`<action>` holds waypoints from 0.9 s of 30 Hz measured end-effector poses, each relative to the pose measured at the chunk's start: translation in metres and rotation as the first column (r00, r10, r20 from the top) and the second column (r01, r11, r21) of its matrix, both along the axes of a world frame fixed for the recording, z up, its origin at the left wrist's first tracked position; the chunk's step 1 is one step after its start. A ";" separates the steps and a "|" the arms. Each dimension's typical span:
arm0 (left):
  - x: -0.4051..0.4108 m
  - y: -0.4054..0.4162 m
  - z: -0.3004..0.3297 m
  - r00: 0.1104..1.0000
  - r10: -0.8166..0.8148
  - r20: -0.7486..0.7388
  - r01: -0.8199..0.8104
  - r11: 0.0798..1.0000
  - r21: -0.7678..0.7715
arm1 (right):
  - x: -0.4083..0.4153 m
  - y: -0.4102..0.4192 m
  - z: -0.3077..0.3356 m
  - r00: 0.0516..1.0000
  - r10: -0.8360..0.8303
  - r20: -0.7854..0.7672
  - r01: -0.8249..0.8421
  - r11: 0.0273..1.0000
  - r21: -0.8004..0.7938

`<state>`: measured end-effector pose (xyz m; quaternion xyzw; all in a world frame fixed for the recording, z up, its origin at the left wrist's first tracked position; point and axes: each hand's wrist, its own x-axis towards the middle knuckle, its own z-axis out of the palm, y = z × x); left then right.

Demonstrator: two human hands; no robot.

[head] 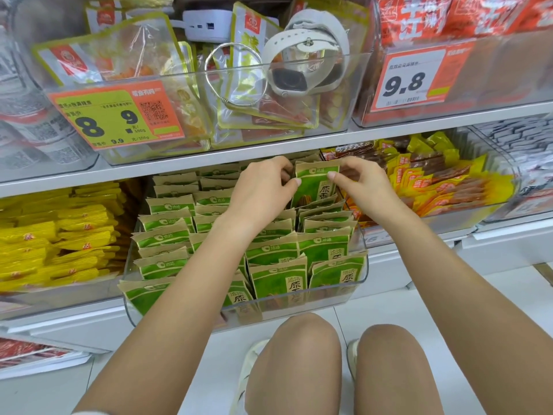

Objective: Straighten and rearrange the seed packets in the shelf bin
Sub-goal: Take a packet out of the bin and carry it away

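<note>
A clear plastic shelf bin (363, 265) is pulled out toward me and holds several rows of green and tan seed packets (276, 280) standing on edge. At the back of the right row one seed packet (314, 187) is raised upright above the others. My left hand (263, 187) pinches its left edge with thumb and fingers. My right hand (359, 181) pinches its upper right corner. Both forearms reach over the bin from the front.
Yellow packets (59, 235) fill the bin on the left, and orange and yellow snack sticks (434, 181) fill the bin on the right. The upper shelf edge (209, 157) hangs just above my hands, with a clear bin holding a watch (302, 70) and a bangle (236, 76). My knees (305, 339) are below the bin.
</note>
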<state>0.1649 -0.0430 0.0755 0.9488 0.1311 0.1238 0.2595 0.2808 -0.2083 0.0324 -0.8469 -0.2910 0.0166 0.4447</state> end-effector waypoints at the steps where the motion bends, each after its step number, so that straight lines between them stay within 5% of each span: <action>1: 0.003 0.000 0.000 1.000 0.005 -0.004 -0.005 1.000 0.013 | 0.002 0.000 0.000 1.000 0.005 0.014 -0.005 1.000 -0.030; 19: 0.025 0.002 -0.020 0.976 0.076 -0.203 -0.031 0.977 0.212 | 0.007 0.008 0.004 0.998 0.021 0.052 -0.004 0.946 -0.324; 24: 0.030 0.005 -0.024 0.973 0.110 -0.204 -0.059 0.968 0.242 | -0.006 -0.011 0.005 0.996 0.071 -0.051 -0.071 0.997 0.016; 27: 0.031 0.004 -0.027 0.971 0.123 -0.204 -0.070 0.966 0.249 | -0.011 -0.018 0.010 0.987 0.141 -0.076 -0.146 0.987 -0.063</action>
